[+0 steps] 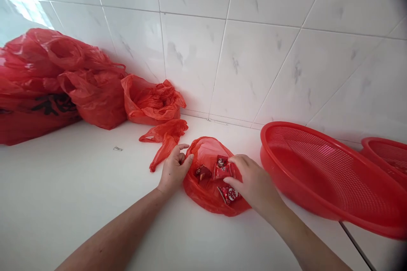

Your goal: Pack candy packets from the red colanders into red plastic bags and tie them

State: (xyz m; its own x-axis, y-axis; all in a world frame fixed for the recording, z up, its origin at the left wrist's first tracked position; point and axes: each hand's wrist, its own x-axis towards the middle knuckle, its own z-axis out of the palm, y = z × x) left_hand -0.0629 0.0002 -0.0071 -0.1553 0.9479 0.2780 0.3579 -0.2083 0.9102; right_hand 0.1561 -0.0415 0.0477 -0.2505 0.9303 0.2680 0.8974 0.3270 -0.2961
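A red plastic bag (pixel 203 203) stands on the white surface with its mouth wide open and its rim rolled outward. Inside lie several small red-wrapped snack packets (pixel 222 171), one with white lettering (pixel 233 194) nearer the front. At the bag's left rim is my left hand (pixel 174 169), thumb and index finger apart, the other fingers curled; nothing shows between them. Over the right side of the opening reaches my right hand (pixel 252 182). Its thumb and fingers are spread beside the packets, gripping none that I can see.
Red plastic baskets (pixel 318 169) stand at the right. Behind my left hand lies a crumpled red bag (pixel 167 135), near another open red bag (pixel 152 101). Filled red bags (pixel 95 97) are piled at the left. A tiled wall (pixel 197 51) borders the back.
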